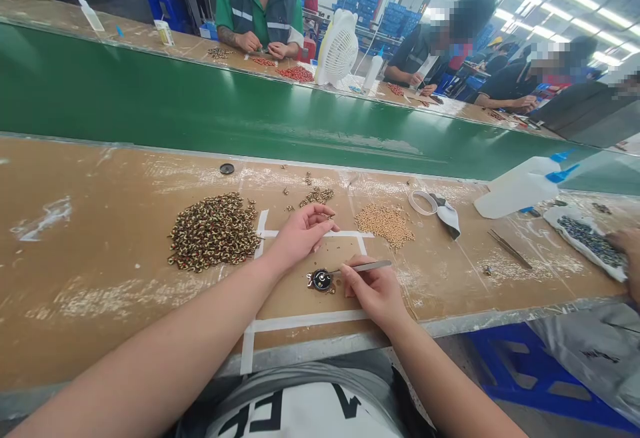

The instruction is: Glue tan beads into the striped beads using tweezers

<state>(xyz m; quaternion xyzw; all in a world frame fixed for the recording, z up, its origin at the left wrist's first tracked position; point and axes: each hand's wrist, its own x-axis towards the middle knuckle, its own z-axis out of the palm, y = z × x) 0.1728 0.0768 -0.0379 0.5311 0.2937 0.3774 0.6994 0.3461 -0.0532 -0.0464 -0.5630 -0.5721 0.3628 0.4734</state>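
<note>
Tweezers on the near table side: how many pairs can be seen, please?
2. One pair of tweezers is in the person's right hand; the second pair lies on the table, farther right. Others may be hidden.

R hand [373, 291]: grips slim silver metal tweezers [370, 266], tips at round blk dish [323, 289]
L hand [301, 233]: curled, btwn blk-gold parts heap [215, 233] & tan bead pile [385, 225]

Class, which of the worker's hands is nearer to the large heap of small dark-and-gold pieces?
Left. The left hand is to the right of the heap, apart from it; the right hand, holding tweezers, is farther right.
</note>
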